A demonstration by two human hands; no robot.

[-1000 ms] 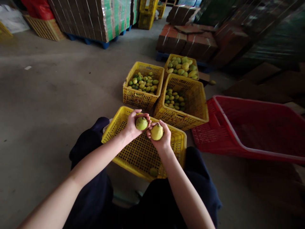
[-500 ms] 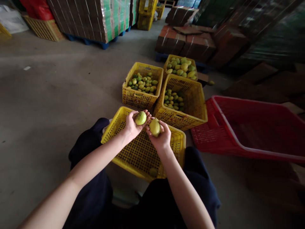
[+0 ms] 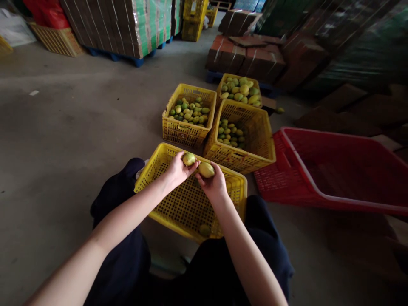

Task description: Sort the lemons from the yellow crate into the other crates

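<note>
My left hand (image 3: 179,171) is closed round a small green-yellow oval fruit (image 3: 188,159), which shows a dark mark. Close beside it, my right hand (image 3: 216,183) grips a paler yellow oval fruit (image 3: 206,170) between thumb and fingers. Both hands are above a shallow yellow perforated crate (image 3: 172,212) that sits between my knees. One more fruit (image 3: 204,230) lies in that crate at its near edge, in shadow. The exact kind of fruit is hard to make out.
Ahead stand three yellow crates of similar fruit: a left one (image 3: 186,135), a right one (image 3: 258,127) and a back one (image 3: 225,78). A big red plastic bin (image 3: 274,178) is at right. Bundled cardboard (image 3: 228,53) and wrapped pallets (image 3: 153,29) stand farther back.
Both fruits have been turned in my fingers; the right one now lies more sideways. My hands have drawn slightly apart, and the view has shifted a little.
</note>
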